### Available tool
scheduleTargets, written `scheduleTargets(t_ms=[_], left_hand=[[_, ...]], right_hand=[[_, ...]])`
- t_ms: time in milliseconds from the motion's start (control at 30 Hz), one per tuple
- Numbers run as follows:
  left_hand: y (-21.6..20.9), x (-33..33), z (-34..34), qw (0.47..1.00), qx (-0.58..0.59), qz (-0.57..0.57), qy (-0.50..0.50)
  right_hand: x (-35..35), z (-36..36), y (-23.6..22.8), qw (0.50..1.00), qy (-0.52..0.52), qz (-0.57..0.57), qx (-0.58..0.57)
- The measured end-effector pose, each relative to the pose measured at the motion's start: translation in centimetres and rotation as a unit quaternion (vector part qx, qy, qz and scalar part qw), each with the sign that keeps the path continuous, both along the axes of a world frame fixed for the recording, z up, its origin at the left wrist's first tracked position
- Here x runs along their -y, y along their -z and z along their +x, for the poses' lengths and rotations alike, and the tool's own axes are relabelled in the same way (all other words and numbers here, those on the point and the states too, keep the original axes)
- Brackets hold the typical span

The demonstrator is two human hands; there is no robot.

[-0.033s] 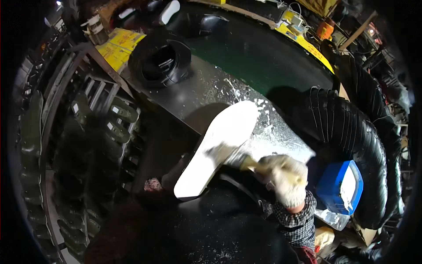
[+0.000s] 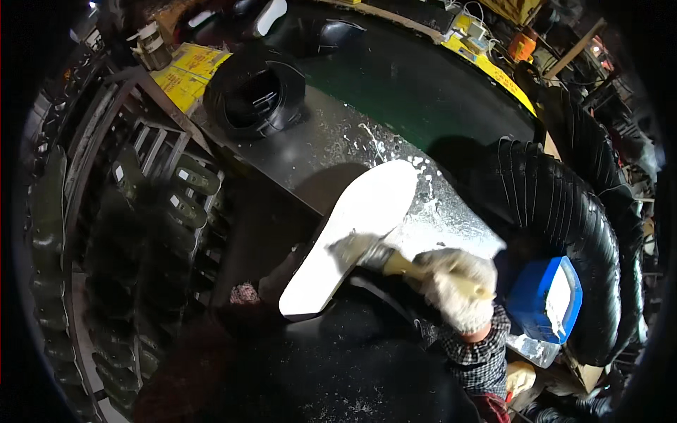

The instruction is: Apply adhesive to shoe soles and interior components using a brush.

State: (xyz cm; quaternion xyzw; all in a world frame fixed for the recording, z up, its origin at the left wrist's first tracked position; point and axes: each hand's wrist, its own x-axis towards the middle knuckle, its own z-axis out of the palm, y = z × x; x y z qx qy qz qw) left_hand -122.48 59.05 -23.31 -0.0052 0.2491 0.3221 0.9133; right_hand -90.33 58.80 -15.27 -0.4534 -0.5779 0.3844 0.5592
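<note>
Over the near edge of a white-spattered grey metal counter (image 2: pixel 321 130) slants a flat, white, foot-shaped sole (image 2: pixel 370 201). Overly heavy strokes could smear its sides. The right hand (image 2: pixel 460 287), cream-gloved, angles in from lower right, closed round a pale-handled flat brush (image 2: pixel 379 256); the left hand's state I cannot tell.

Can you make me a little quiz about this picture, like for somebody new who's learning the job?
1. True or false: the right hand is bare.
2. Pick one: what colour is the container to the right of that hand?
A) red
B) blue
C) green
3. Fill the gap: the bristles of the brush are over a ____ sole-shaped piece.

Key:
1. False, it's gloved.
2. B
3. white
</note>
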Motion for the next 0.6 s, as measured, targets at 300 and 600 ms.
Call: scheduleTargets(t_ms=[300, 600], left_hand=[[1.9, -1.5, -0.5, 0.986, 0.043, 0.137, 0.081], [-6.0, -1.3, 1.2, 0.999, 0.019, -0.026, -0.014]], right_hand=[[-2.7, -6.5, -10.5, 0.885, -0.246, 0.111, 0.38], [3.5, -6.5, -8.3, 0.96, -0.218, 0.04, 0.171]])
